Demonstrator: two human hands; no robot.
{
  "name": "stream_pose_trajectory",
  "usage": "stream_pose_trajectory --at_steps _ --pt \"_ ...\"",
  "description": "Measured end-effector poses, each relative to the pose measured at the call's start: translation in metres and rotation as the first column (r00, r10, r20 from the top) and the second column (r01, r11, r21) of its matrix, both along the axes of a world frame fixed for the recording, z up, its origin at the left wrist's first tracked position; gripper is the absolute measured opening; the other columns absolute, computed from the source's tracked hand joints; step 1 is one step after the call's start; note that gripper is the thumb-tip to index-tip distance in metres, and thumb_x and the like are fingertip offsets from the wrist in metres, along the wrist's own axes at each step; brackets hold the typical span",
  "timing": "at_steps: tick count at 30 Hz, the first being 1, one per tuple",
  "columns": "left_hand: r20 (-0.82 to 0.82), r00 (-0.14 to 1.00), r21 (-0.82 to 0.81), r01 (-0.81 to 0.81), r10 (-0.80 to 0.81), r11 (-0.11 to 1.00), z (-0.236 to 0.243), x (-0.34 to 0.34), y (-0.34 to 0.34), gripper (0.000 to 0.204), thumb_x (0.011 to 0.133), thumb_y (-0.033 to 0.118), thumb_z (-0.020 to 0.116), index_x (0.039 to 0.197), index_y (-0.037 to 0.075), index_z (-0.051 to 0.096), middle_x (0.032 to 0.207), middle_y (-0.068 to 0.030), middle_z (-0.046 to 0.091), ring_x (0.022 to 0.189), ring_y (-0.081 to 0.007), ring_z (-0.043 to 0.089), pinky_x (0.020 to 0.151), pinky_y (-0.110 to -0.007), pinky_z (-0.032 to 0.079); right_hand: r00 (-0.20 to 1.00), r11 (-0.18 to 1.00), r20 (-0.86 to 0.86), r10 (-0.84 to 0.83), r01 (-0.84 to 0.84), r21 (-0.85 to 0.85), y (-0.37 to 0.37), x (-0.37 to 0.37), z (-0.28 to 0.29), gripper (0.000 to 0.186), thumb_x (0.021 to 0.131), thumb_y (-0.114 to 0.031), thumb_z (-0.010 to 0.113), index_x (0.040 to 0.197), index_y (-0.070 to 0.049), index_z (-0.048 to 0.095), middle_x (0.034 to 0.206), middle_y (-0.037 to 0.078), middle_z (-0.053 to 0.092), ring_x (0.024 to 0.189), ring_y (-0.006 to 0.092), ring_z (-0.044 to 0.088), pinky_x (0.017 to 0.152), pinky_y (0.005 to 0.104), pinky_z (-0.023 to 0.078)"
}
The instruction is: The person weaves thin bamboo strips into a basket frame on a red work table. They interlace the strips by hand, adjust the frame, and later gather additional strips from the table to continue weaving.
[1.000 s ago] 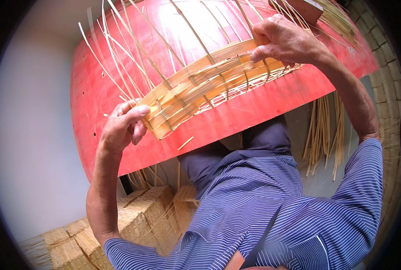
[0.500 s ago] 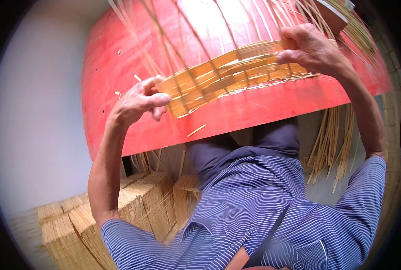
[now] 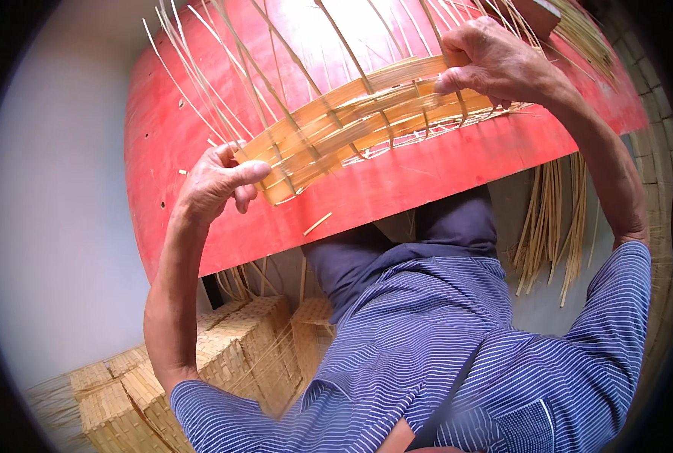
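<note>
A half-woven bamboo basket stands on the red tabletop, its yellow strips running from left to right between thin upright stakes. The stakes rise well above the woven wall, towards the far side. At the basket's left end, my left hand grips the corner, thumb on the near face and fingers behind, partly hidden. My right hand is closed on the upper edge near the right end, its thumb against a stake and the strips. Some of the weaving is smeared by motion.
The red table slopes across the view, with a short loose bamboo scrap near its front edge. A bundle of splints lies at the far right. More splints hang below the table. Woven boxes stand lower left.
My left hand has moved slightly left, and its thumb now lies over the basket's corner. The basket and my right hand have shifted a little left in the view, which itself has moved.
</note>
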State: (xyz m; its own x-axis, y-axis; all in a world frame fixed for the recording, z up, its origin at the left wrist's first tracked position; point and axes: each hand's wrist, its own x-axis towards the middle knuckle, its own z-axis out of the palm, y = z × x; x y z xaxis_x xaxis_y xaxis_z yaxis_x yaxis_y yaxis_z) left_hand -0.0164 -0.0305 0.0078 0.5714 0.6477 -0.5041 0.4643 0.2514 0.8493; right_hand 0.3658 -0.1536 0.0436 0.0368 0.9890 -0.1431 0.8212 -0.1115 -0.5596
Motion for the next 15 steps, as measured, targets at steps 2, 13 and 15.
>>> stream_pose_trajectory --at_steps 2,13,15 --pt "-0.024 0.999 0.017 -0.029 0.029 0.999 0.003 0.007 -0.001 0.034 0.080 0.021 0.085 0.097 -0.001 0.065 0.069 -0.0066 0.065 0.045 -0.0080 0.054 0.039 -0.023 0.044 0.999 1.000 0.037 0.000 -0.001 0.016 0.000 0.002 -0.002 0.040 0.085 -0.020 0.079 0.069 -0.001 0.048 0.051 0.004 0.044 0.039 0.0122 0.054 0.033 0.0290 0.044" --pt "-0.118 0.992 0.033 0.053 -0.048 0.998 0.006 0.013 0.002 0.033 0.081 0.023 0.082 0.096 -0.003 0.067 0.064 -0.0035 0.061 0.043 -0.0060 0.049 0.037 -0.022 0.039 0.987 0.992 0.159 0.024 -0.004 -0.123 0.004 -0.003 0.017 0.045 0.082 -0.045 0.081 0.083 -0.002 0.068 0.067 0.008 0.060 0.067 0.0188 0.060 0.060 0.0363 0.047" --pt "-0.145 0.987 0.074 0.074 -0.063 0.994 0.006 0.016 0.000 0.035 0.082 0.025 0.081 0.094 -0.003 0.066 0.061 -0.0020 0.058 0.042 -0.0062 0.048 0.036 -0.022 0.038 0.988 0.981 0.151 -0.038 0.066 -0.180 0.003 -0.011 0.023 0.046 0.081 -0.047 0.081 0.085 -0.003 0.068 0.069 0.008 0.061 0.070 0.0186 0.061 0.062 0.0354 0.048"
